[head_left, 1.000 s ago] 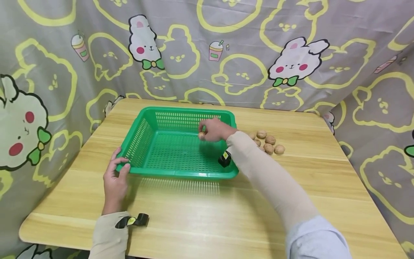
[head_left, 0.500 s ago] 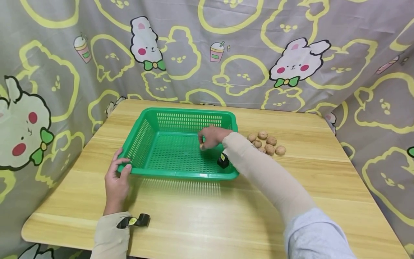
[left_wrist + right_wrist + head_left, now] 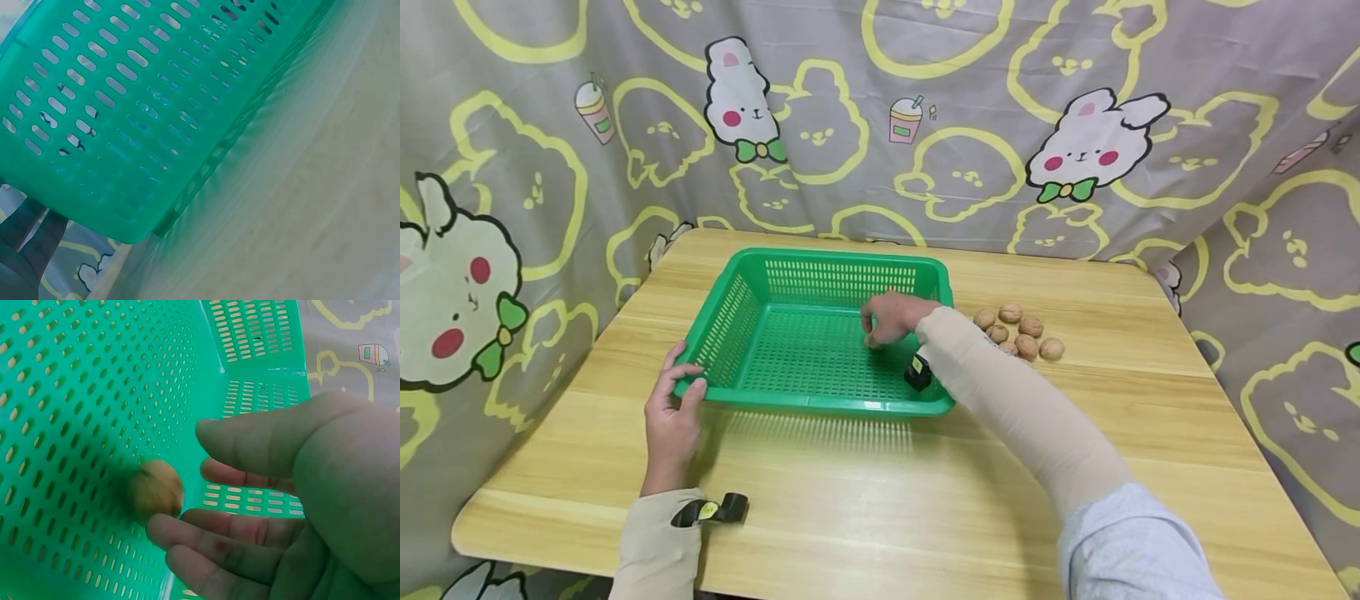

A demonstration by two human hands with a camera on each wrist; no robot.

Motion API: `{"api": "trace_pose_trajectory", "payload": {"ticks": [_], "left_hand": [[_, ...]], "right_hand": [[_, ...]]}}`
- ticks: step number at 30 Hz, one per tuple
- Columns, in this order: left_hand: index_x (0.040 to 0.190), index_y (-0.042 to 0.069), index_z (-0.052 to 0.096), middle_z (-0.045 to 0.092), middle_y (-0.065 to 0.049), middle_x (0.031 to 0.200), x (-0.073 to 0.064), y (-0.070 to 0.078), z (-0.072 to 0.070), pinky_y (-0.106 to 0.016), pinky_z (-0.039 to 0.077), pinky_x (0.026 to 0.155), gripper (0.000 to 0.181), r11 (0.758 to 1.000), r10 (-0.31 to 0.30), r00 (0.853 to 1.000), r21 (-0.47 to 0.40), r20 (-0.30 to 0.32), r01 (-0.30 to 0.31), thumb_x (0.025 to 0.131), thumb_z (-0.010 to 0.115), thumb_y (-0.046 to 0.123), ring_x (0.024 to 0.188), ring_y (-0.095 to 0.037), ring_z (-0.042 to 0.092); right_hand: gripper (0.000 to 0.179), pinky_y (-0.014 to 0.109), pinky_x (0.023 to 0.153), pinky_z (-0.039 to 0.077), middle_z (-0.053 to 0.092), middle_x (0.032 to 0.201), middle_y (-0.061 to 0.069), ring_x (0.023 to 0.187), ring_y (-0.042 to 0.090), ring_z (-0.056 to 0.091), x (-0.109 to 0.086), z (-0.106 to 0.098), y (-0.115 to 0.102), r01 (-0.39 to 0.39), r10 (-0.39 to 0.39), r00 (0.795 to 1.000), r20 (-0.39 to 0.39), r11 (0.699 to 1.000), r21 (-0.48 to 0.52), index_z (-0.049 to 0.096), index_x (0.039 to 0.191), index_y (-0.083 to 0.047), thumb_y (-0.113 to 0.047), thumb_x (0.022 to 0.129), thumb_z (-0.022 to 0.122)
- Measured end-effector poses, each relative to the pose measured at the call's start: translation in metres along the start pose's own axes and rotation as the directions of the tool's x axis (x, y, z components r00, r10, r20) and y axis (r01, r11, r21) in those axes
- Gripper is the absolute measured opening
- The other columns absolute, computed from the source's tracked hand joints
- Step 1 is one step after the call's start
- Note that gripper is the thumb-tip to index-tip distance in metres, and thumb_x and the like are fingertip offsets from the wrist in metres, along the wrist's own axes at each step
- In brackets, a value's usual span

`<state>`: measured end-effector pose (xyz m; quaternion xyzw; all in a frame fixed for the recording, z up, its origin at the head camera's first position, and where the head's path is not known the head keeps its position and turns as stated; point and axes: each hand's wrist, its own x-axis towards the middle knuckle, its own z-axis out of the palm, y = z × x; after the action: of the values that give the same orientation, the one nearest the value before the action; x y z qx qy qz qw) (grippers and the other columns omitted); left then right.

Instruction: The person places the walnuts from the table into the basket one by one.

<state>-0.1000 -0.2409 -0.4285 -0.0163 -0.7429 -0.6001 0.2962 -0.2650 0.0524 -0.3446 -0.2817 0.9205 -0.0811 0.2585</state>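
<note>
A green plastic basket with slotted walls lies on the table, and my left hand grips its near left corner, thumb over the rim. In the left wrist view, fingers show at the basket's corner. My right hand is down inside the basket, toward its right side. The right wrist view shows that hand's thumb and fingers spread apart, with a blurred walnut just beyond the fingertips, near the basket's perforated floor. Whether the walnut touches a fingertip I cannot tell.
Several walnuts lie in a loose group on the wooden table, right of the basket and partly behind the right sleeve. A patterned grey curtain hangs behind the table and at both sides.
My right hand has moved down into the basket and let go of the walnut it was pinching. The left hand keeps its grip on the basket's corner.
</note>
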Motion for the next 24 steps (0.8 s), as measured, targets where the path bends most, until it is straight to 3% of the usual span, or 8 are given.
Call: {"api": "trace_pose_trajectory", "payload": {"ticks": [5, 12, 15, 21, 24], "left_hand": [[0.103, -0.015, 0.052, 0.040, -0.016, 0.149, -0.001, 0.003, 0.001, -0.024, 0.031, 0.104, 0.015, 0.999, -0.029, 1.000, 0.018, -0.002, 0.029, 0.092, 0.052, -0.003, 0.138, -0.026, 0.034], [0.101, -0.018, 0.049, 0.039, -0.025, 0.147, -0.005, 0.031, 0.006, -0.027, 0.027, 0.107, 0.016, 0.999, -0.034, 0.999, 0.043, -0.001, 0.034, 0.092, 0.050, -0.006, 0.139, -0.032, 0.032], [0.102, -0.017, 0.050, 0.039, -0.022, 0.148, -0.004, 0.025, 0.005, -0.026, 0.028, 0.106, 0.016, 0.998, -0.043, 0.999, 0.043, -0.003, 0.043, 0.092, 0.050, -0.005, 0.139, -0.029, 0.033], [0.102, -0.013, 0.053, 0.042, -0.010, 0.149, 0.000, -0.004, -0.002, -0.027, 0.028, 0.106, 0.016, 0.998, -0.040, 0.999, 0.045, 0.002, 0.040, 0.092, 0.054, -0.001, 0.139, -0.025, 0.033], [0.103, -0.011, 0.055, 0.042, -0.006, 0.149, 0.001, -0.005, -0.004, -0.026, 0.030, 0.104, 0.017, 0.998, -0.043, 0.999, 0.052, 0.002, 0.043, 0.092, 0.055, 0.002, 0.139, -0.024, 0.033]], "right_hand": [[0.025, 0.034, 0.064, 0.042, 0.056, 0.107, 0.004, 0.078, 0.020, 0.049, -0.005, -0.004, 0.001, 0.005, -0.005, 1.000, -0.018, 1.000, 0.005, 0.061, 0.114, -0.016, -0.031, 0.095, 0.061], [0.033, 0.036, 0.072, 0.046, 0.059, 0.101, 0.006, 0.084, 0.020, 0.054, -0.020, -0.015, 0.002, 0.038, -0.034, 0.996, -0.088, 0.998, 0.048, 0.061, 0.122, -0.010, -0.030, 0.096, 0.060], [0.033, 0.037, 0.077, 0.048, 0.061, 0.102, 0.006, 0.089, 0.020, 0.057, -0.030, -0.019, 0.006, 0.066, -0.057, 0.989, -0.137, 0.996, 0.065, 0.062, 0.121, -0.008, -0.028, 0.095, 0.061], [0.026, 0.041, 0.083, 0.051, 0.063, 0.106, 0.009, 0.097, 0.023, 0.060, -0.052, -0.022, 0.020, 0.093, -0.067, 0.968, -0.242, 0.991, 0.099, 0.063, 0.114, -0.009, -0.027, 0.095, 0.062], [0.024, 0.042, 0.083, 0.051, 0.065, 0.108, 0.010, 0.098, 0.025, 0.062, -0.065, -0.021, 0.027, 0.104, -0.067, 0.954, -0.291, 0.988, 0.116, 0.063, 0.112, -0.009, -0.026, 0.095, 0.062]]}}
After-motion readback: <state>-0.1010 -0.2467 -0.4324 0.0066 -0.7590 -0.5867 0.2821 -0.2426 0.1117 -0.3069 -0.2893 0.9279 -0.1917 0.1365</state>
